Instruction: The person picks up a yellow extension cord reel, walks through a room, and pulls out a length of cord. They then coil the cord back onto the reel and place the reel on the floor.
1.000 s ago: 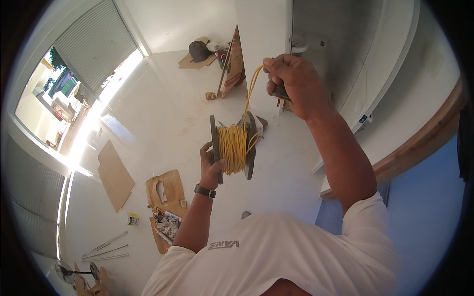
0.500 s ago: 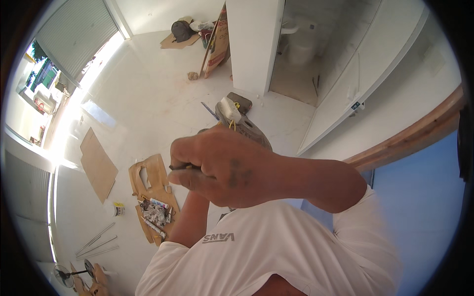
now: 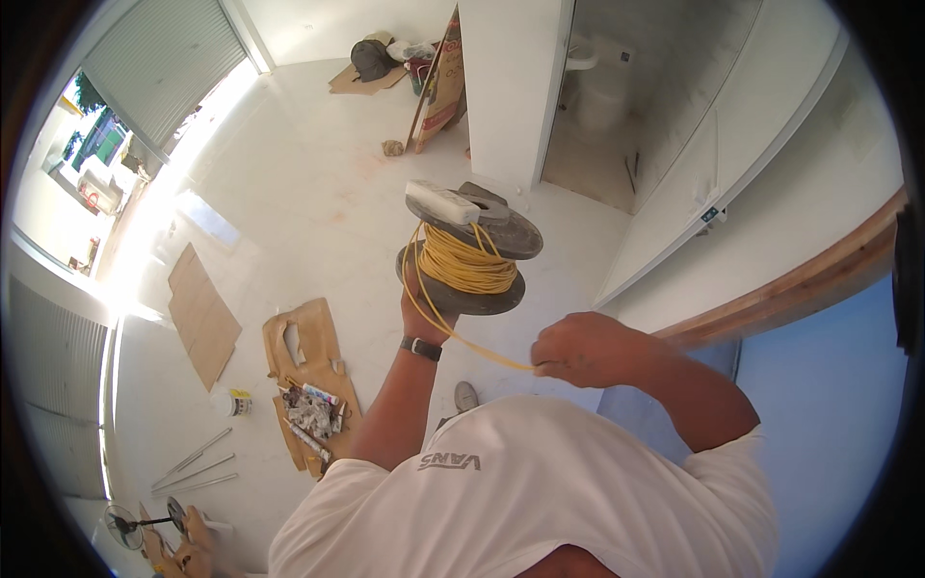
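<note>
A dark cable reel [image 3: 515, 234] with two round flanges is held up in front of me, yellow cable [image 3: 467, 262] wound around its core. From beneath, my left hand [image 3: 424, 316] supports it, closed against the lower flange; most of its fingers are hidden behind the reel. A whitish block-like piece [image 3: 441, 203] sits on the upper flange. One strand of the cable runs down from the reel to my right hand [image 3: 590, 353], off to the right near my chest, whose fingers are pinched on it.
Brown cardboard [image 3: 310, 337] on the floor at left carries tubes and crumpled material. Nearby lie a flat board [image 3: 203, 318], a small tub [image 3: 238, 402] and thin metal rods [image 3: 198, 462]. A wall end [image 3: 511, 87] and a doorway with a toilet [image 3: 604, 91] stand ahead.
My right hand has moved right and down, away from in front of the reel, with the yellow strand now stretched to it. The reel and my left hand have come into clear view.
</note>
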### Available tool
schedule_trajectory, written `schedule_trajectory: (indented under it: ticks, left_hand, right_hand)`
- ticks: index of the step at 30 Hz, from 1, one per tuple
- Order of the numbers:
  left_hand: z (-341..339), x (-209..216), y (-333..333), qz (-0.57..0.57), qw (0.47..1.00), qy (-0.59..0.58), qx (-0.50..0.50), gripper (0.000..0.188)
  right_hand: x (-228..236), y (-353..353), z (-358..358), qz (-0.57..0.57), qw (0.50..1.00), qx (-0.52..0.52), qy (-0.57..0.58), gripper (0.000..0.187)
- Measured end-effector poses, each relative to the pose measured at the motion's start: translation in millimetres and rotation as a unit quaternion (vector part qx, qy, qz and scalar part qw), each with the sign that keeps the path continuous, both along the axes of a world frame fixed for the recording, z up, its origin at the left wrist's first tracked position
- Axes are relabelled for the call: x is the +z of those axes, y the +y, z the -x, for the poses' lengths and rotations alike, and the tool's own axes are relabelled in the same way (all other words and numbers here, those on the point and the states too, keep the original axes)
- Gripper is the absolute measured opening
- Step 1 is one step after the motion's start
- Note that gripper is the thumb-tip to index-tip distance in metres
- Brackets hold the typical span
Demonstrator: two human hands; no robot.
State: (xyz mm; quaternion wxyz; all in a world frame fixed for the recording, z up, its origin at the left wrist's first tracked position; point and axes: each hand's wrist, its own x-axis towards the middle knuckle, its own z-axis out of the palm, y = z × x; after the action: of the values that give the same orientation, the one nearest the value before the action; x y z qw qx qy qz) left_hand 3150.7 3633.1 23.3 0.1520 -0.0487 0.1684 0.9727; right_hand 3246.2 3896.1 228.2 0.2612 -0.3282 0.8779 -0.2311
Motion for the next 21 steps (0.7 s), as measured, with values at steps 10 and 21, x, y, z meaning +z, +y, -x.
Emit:
schedule_trajectory:
  ticks: [10, 21]
  left_hand:
    - [-9, 27, -39, -0.02, 0.992, 0.1, 0.079, 0.06]
    - [-45, 9, -68, 0.034, 0.993, 0.117, -0.008, 0.059]
  right_hand:
    - [0, 86, 23, -0.163, 0.802, -0.19, 0.541, 0.019]
    - [1, 21, 95, 0.412, 0.81, -0.415, 0.043, 0.031]
